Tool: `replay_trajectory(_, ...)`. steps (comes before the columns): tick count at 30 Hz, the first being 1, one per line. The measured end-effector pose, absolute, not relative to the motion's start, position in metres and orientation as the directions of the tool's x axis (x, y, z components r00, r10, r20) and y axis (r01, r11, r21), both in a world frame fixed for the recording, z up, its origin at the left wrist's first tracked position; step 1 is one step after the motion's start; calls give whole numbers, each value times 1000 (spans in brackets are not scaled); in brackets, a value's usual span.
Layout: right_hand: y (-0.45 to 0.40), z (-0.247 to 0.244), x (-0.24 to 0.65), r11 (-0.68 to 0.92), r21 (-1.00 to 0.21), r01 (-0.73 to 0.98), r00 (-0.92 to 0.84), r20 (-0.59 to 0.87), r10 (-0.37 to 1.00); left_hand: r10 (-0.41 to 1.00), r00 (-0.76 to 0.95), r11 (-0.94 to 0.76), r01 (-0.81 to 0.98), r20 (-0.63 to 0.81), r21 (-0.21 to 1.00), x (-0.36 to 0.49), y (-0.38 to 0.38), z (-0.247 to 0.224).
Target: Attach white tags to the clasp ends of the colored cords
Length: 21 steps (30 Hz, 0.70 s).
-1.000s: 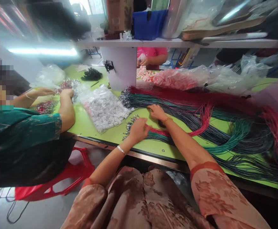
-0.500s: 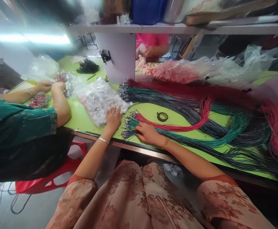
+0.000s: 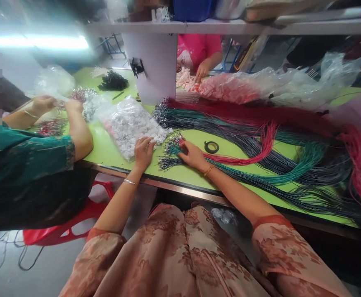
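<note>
Cords (image 3: 180,154) under right hand (image 3: 193,156)

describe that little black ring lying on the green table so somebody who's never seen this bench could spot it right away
Start at the green table and find the long sweep of coloured cords across its right half. Just past the wearer's right hand, on a bare patch inside the curve of pink cords, lies the black ring. It is the only small closed loop there, lying flat and apart from the strands.

Left hand (image 3: 143,152) on tag bag (image 3: 131,126), right hand (image 3: 193,156) on cord ends (image 3: 172,153).
</note>
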State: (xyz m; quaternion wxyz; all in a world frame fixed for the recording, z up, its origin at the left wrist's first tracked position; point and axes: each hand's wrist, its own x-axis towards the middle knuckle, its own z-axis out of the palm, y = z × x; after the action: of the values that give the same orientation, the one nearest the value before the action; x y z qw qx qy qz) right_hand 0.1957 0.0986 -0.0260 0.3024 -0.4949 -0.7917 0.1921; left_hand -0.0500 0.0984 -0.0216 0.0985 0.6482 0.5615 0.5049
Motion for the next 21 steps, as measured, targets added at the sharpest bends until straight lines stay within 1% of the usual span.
replay_trajectory(2, 86, -21, 191, 571, -510, 643, -412, 399, 819, 856, -284, -288, 432, 432, 854, -48, 92, -15)
replay_trajectory(3, 78, -19, 188, 635, -441, 634, -475, 426, 770, 877, -343, -245, 285, 337, 927, -47, 88, -12)
replay_trajectory(4, 71, -17, 186, 677, -373, 635, -536, 418, 733, 899, -376, -196, 113, 225, 974, -47, 85, -9)
replay_trajectory(5, 65, -16, 184, 693, -313, 649, -581, 383, 718, 921, -375, -142, -63, 109, 988, -46, 82, -5)
replay_trajectory(7, 58, -16, 181, 674, -226, 703, -615, 282, 736, 953, -292, -30, -351, -79, 936, -46, 75, 2)
replay_trajectory(9, 56, -16, 179, 639, -185, 747, -608, 200, 769, 966, -172, 77, -519, -193, 851, -45, 68, 8)
replay_trajectory(11, 58, -16, 180, 631, -178, 756, -612, 152, 776, 964, -79, 157, -604, -255, 781, -44, 61, 13)
replay_trajectory(13, 60, -16, 181, 636, -185, 749, -620, 141, 772, 963, -29, 190, -639, -270, 746, -42, 53, 16)
replay_trajectory(15, 62, -15, 181, 632, -186, 753, -616, 142, 775, 969, -22, 179, -629, -248, 756, -39, 46, 17)
replay_trajectory(18, 63, -15, 180, 615, -182, 767, -602, 125, 788, 979, -33, 148, -569, -202, 809, -34, 37, 13)
replay_trajectory(21, 64, -18, 180, 654, -170, 737, -636, 154, 756, 980, -50, 141, -513, -193, 847, -32, 30, 7)
